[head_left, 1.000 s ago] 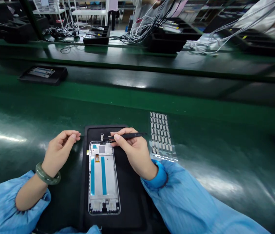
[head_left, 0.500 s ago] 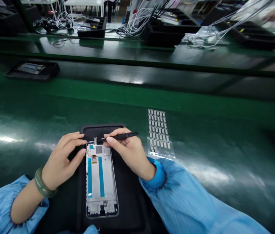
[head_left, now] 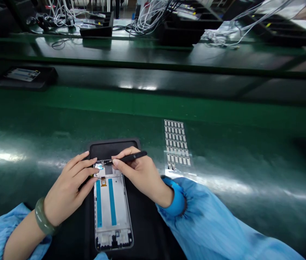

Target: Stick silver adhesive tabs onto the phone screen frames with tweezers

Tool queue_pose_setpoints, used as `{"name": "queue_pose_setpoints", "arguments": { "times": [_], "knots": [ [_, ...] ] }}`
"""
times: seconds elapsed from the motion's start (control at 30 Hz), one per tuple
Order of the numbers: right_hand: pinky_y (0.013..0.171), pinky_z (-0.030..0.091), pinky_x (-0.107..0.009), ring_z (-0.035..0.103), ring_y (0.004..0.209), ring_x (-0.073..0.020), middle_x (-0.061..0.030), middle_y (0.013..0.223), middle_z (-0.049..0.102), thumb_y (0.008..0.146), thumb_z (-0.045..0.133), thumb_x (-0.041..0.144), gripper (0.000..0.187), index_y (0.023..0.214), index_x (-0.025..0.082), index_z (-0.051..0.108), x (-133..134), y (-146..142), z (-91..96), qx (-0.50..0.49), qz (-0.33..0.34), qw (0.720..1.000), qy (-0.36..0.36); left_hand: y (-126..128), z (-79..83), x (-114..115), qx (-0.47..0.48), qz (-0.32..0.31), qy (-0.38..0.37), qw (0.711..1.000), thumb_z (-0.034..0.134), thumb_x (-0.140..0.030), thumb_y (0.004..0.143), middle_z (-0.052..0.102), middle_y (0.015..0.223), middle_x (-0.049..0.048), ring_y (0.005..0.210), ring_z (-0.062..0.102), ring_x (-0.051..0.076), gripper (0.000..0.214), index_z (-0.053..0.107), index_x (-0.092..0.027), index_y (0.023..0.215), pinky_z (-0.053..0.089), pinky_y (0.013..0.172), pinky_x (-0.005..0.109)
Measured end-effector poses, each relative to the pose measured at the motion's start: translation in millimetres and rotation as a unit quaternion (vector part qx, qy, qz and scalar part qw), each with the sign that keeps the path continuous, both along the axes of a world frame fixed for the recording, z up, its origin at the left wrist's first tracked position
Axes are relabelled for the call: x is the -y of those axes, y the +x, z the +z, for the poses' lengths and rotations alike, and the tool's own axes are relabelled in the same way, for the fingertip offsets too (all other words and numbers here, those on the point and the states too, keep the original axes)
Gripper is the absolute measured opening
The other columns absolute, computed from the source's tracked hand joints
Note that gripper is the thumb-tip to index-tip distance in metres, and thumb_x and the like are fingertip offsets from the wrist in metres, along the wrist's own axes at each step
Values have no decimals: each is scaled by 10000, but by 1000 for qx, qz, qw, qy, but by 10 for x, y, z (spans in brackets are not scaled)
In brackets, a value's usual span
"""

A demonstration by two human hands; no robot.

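Observation:
A silver phone frame point(head_left: 120, 209) with blue strips lies lengthwise on a black tray point(head_left: 144, 224). My right hand point(head_left: 139, 173) grips black tweezers point(head_left: 133, 157) above the frame's top end. Their tip reaches the upper left part of the frame; whether a small piece sits in the tip is too fine to tell. My left hand point(head_left: 71, 184) is open, its fingertips touching the frame's upper left edge beside a shiny bluish patch point(head_left: 98, 165). To the right of the tray lies a clear sheet with rows of small pale stickers point(head_left: 177, 142).
Another black tray point(head_left: 47, 76) with a phone frame point(head_left: 22, 74) stands at the far left of the green bench point(head_left: 147, 108). On the raised shelf at the back are black bins point(head_left: 180, 34) and bundles of white cables point(head_left: 149, 18).
The tweezers' tip has moved left and down onto the frame's upper part. The small pale piece that stuck out over the top edge no longer shows there. My left fingers have closed in on the edge.

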State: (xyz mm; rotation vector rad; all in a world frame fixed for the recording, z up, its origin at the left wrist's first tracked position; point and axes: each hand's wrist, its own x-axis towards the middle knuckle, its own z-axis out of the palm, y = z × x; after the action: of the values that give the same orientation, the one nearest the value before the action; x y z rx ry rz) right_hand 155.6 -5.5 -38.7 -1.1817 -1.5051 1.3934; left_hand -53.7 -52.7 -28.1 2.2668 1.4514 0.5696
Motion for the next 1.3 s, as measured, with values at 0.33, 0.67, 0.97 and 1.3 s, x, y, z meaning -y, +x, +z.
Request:
{"name": "queue_pose_setpoints", "arguments": {
  "times": [0.33, 0.67, 0.97, 1.3],
  "knots": [
    [630, 526, -295, 631, 715, -163, -18, 857, 655, 803, 616, 293, 94, 844, 215, 585, 11, 12, 12, 16, 1, 1000, 0, -12, 0, 11, -47, -30, 28, 998, 482, -225, 884, 536, 1215, 63, 1299, 298, 253, 212, 559, -205, 1081, 377, 1015, 464],
    [614, 531, -272, 644, 761, -166, -16, 890, 668, 803, 620, 260, 86, 863, 225, 569, 20, 35, 12, 2, 11, 1000, -13, -13, 14, 29, -81, -40, 14, 996, 466, -224, 893, 493, 1274, 45, 1319, 262, 248, 256, 532, -216, 1139, 356, 1045, 457],
    [619, 528, -277, 642, 747, -166, -16, 854, 664, 801, 617, 261, 73, 837, 212, 578, 2, 11, 41, 21, -4, 1000, 11, -21, 1, 29, -81, -49, 22, 995, 450, -227, 899, 480, 1290, 64, 1328, 245, 261, 265, 523, -198, 1153, 370, 1033, 470],
    [590, 521, -263, 642, 728, -161, -13, 859, 670, 812, 608, 276, 86, 855, 219, 560, 2, 14, 46, 30, 9, 999, -3, -12, 13, 38, -74, -45, 15, 996, 451, -237, 898, 480, 1292, 53, 1331, 241, 251, 271, 521, -202, 1157, 358, 1050, 461]
  ]
}}
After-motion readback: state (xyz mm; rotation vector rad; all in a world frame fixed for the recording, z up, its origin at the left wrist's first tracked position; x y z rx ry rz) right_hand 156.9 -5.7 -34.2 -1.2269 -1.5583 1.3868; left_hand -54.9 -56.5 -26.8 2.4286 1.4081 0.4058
